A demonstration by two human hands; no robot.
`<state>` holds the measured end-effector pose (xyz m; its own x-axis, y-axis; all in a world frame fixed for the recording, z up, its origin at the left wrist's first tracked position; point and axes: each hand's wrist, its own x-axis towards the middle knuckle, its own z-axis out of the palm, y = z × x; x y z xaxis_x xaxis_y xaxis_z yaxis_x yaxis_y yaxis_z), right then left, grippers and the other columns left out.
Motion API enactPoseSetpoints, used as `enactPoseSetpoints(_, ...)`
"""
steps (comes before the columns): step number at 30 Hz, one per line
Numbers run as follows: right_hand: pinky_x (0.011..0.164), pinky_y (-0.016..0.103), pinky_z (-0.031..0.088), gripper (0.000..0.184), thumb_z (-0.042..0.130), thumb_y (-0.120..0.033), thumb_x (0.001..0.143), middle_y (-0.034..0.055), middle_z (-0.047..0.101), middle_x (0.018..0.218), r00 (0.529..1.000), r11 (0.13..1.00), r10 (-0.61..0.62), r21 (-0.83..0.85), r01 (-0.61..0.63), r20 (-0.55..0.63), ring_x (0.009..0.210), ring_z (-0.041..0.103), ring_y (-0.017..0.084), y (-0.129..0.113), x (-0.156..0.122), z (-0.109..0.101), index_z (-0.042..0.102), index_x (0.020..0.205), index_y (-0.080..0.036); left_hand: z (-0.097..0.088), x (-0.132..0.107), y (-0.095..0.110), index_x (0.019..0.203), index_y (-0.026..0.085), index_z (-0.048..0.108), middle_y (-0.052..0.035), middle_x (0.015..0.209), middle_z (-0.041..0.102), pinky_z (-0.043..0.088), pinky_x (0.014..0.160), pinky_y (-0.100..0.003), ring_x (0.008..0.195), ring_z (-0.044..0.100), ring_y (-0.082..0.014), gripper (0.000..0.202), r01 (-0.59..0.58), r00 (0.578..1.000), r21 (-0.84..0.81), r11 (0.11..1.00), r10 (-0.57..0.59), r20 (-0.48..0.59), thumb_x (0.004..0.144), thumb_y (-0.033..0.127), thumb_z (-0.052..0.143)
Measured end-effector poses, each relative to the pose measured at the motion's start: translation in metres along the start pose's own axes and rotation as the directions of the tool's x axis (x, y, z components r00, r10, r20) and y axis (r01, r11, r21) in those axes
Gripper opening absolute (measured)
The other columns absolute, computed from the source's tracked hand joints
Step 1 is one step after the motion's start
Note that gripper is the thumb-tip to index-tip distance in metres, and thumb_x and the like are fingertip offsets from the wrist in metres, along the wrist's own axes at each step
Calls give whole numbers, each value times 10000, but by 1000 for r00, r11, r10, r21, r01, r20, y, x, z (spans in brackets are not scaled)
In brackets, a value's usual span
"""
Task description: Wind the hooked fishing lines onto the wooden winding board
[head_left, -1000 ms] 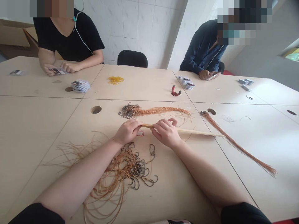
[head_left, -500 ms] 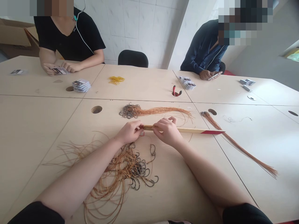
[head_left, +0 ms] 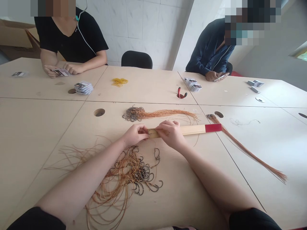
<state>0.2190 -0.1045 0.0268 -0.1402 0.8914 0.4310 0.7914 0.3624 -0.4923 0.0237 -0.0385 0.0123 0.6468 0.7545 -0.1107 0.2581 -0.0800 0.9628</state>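
A flat wooden strip (head_left: 192,130) with a red end lies crosswise in front of me, its broad face toward me. My left hand (head_left: 136,135) is closed on its left end. My right hand (head_left: 169,131) pinches at the strip a little further right; a thin line may be between those fingers, but I cannot make it out. Below my hands spreads a loose heap of fishing hooks (head_left: 142,174) with orange lines (head_left: 107,198). Just beyond the strip lies a bundle of hooks (head_left: 133,113) with its lines drawn out to the right.
Another bundle of orange lines (head_left: 254,155) slants down at the right. Red-handled pliers (head_left: 179,93) stand in a table hole. Yellow bands (head_left: 119,82) and stacked packets (head_left: 83,88) lie farther back. Two people sit across the table (head_left: 59,143), one holding a packet, one a phone.
The wooden strip has rolled from its narrow edge to show its broad face, and its red end has shifted left and up. Both my hands stay almost in place.
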Motion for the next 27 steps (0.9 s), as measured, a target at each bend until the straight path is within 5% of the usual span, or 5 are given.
enactPoseSetpoints(9, 831, 350, 230, 239, 402, -234, 943, 22, 655, 879, 994, 981, -108, -157, 112, 35, 820, 538, 138, 1, -2, 4, 628, 866, -223, -2, 1, -3, 731, 149, 572, -3, 642, 603, 476, 603, -264, 627, 581, -126, 159, 87, 996, -116, 989, -84, 27, 662, 247, 676)
enactPoseSetpoints(27, 837, 337, 263, 260, 391, -123, 907, 32, 645, 941, 985, 966, -153, -197, 166, 82, 873, 529, 146, 3, -1, 8, 622, 970, -224, -6, 3, 3, 679, 132, 606, -5, 664, 603, 494, 624, -236, 631, 592, -104, 117, 209, 978, -311, 927, -205, 48, 624, 187, 694)
